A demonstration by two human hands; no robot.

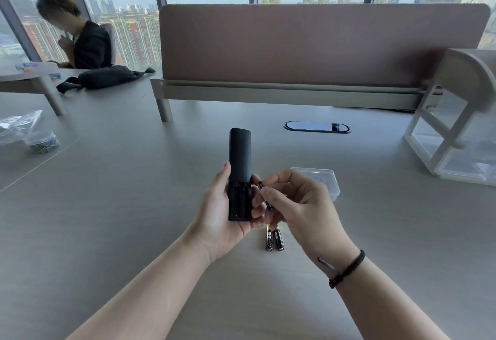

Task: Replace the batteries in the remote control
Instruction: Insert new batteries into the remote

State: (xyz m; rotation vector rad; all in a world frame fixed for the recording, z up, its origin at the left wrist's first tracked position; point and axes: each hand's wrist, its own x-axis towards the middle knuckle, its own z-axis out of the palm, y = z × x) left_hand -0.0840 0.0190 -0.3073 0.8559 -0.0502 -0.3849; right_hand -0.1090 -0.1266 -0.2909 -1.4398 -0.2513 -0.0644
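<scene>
My left hand [222, 213] grips a black remote control [239, 173], back side up, held upright above the table. Its battery compartment [239, 201] is open at the lower end and looks empty. My right hand [298, 202] pinches a small dark battery [265, 196] just to the right of the remote, tilted, close to the compartment. Two more black batteries [274, 239] lie side by side on the table below my hands.
A clear plastic box [326, 178] lies on the table behind my right hand. A white shelf unit [451, 130] stands at the right, a pink desk divider [322, 44] at the back. A jar and plastic bag [32, 133] sit at the far left. A person sits at the back left.
</scene>
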